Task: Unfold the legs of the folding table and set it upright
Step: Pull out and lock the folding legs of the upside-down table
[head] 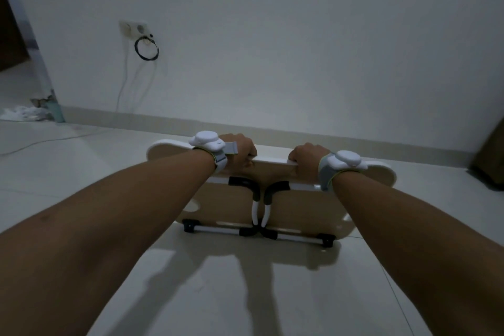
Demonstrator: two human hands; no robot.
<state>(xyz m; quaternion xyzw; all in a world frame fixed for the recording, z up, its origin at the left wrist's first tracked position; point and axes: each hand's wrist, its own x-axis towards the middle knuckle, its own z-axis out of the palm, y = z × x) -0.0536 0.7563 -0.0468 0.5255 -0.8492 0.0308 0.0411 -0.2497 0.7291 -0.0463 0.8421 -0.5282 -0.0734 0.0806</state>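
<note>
A small folding table (300,207) with a light wooden top and a white rim lies on the tiled floor, underside facing me and its far edge raised. Two white legs (259,213) with dark pads lie folded flat against the underside, crossing in the middle. A white bar (218,230) in black brackets runs along the near edge. My left hand (241,150) grips the raised far edge left of centre. My right hand (308,155) grips the same edge right of centre. Both wrists carry white devices on grey straps.
A white wall with a skirting board (272,129) stands just behind the table. A wall socket (133,28) with a coiled black cable (146,49) and a white cord hangs at the left. A doorway (16,63) opens far left. A dark object (491,161) sits at the right edge.
</note>
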